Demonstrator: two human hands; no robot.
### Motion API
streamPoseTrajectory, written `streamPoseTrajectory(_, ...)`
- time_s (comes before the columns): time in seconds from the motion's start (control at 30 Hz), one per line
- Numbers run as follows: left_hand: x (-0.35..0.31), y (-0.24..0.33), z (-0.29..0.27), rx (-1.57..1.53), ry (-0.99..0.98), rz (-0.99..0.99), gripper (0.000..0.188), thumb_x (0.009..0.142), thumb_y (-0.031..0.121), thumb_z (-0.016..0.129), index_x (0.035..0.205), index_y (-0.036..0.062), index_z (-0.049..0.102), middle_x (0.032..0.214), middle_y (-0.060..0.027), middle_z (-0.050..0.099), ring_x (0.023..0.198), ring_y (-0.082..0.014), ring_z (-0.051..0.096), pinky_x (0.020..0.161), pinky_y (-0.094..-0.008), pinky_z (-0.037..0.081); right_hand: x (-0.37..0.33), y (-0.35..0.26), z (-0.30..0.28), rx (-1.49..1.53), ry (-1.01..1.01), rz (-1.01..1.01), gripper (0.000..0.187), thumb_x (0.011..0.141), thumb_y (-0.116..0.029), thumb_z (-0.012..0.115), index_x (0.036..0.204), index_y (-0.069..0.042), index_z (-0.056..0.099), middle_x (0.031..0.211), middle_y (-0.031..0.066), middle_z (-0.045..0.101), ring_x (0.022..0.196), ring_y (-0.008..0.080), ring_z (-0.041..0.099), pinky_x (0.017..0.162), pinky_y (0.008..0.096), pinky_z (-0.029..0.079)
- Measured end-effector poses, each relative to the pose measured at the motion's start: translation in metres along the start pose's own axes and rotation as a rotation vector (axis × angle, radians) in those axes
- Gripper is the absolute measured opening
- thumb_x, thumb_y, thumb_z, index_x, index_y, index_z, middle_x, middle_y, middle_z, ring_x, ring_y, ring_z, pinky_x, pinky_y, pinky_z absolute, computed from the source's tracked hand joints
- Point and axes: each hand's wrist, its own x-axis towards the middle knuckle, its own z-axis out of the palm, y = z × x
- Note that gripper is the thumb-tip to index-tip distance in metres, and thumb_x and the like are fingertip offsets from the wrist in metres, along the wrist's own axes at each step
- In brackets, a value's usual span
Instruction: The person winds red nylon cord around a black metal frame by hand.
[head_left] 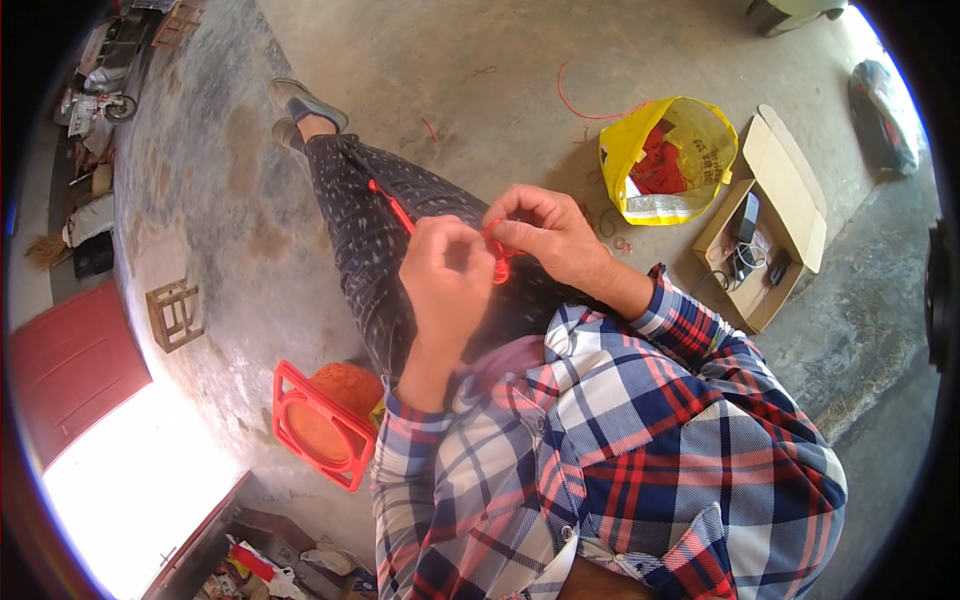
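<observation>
Above my lap, both hands are drawn close together around some red cord [502,268]. My right hand [555,238] pinches the cord between thumb and fingertips. Just left of it, my left hand [445,275] is curled closed against the same cord, slightly blurred, and its fingertips are partly hidden. A red strip [392,207], thicker than the loose cord, lies across my dark patterned trousers [365,260] and runs up to the left hand. Small red loops hang below the fingers; how they are knotted or wound is too small to tell.
Right of my legs stands a yellow bag [622,165] holding red material, beside an open cardboard box [790,190] with a dark device and cables. A red plastic stool [325,425] is at my left. A small wooden frame [174,314] stands farther left. Red cord scraps [575,105] lie on the concrete.
</observation>
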Motion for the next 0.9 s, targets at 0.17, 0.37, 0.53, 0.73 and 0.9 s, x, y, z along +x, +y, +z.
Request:
streamPoseTrajectory(0.17,-0.002,-0.011,-0.007,-0.78,0.032,-0.532,0.009,0.083,-0.005,0.055,0.088,0.0029,0.055,0.093,-0.0013,0.057,0.077,-0.0065,0.049,0.072,-0.0207,0.041,0.002,0.003,-0.012,0.25,0.065,0.015,0.007,0.088,-0.005,0.055,0.093,-0.002,0.059,0.094,0.0056,0.063,0.082,0.0132,0.062,0.072,0.0275,0.052)
streamPoseTrajectory(0.37,0.0,-0.004,-0.003,-0.712,-0.025,-0.381,0.021,0.081,-0.007,0.05,0.1,0.0025,0.054,0.108,-0.0056,0.057,0.079,-0.0066,0.047,0.073,-0.0209,0.04,0.003,0.013,-0.018,0.337,0.053,0.062,0.007,0.088,-0.004,0.054,0.092,-0.002,0.058,0.092,0.0067,0.064,0.085,0.0128,0.061,0.078,0.0263,0.05)
streamPoseTrajectory(0.53,0.003,0.007,-0.011,-0.469,-0.221,-0.307,0.039,0.083,-0.004,0.057,0.122,-0.0025,0.052,0.114,-0.0104,0.061,0.1,-0.016,0.059,0.089,-0.0296,0.047,0.005,0.01,-0.021,0.398,0.035,0.073,0.009,0.089,-0.006,0.054,0.096,-0.003,0.059,0.092,0.0045,0.063,0.084,0.0123,0.062,0.072,0.028,0.052)
streamPoseTrajectory(0.73,-0.006,-0.012,0.0,-0.368,-0.153,-0.452,0.022,0.082,0.007,0.07,0.101,-0.0018,0.065,0.102,-0.0113,0.069,0.087,-0.0149,0.066,0.079,-0.0299,0.051,0.008,0.002,-0.02,0.426,0.027,0.063,0.025,0.089,-0.01,0.058,0.112,-0.001,0.057,0.106,0.0058,0.062,0.095,0.0131,0.061,0.079,0.0276,0.051)
streamPoseTrajectory(0.9,-0.004,-0.002,0.0,-0.191,-0.106,-0.272,0.009,0.088,0.001,0.064,0.098,-0.0007,0.064,0.088,0.0003,0.063,0.075,-0.0052,0.056,0.067,-0.0203,0.046,0.002,0.003,-0.005,-0.031,-0.14,0.023,0.031,0.094,-0.015,0.06,0.122,-0.001,0.059,0.117,0.0031,0.059,0.103,0.0094,0.056,0.089,0.0264,0.046)
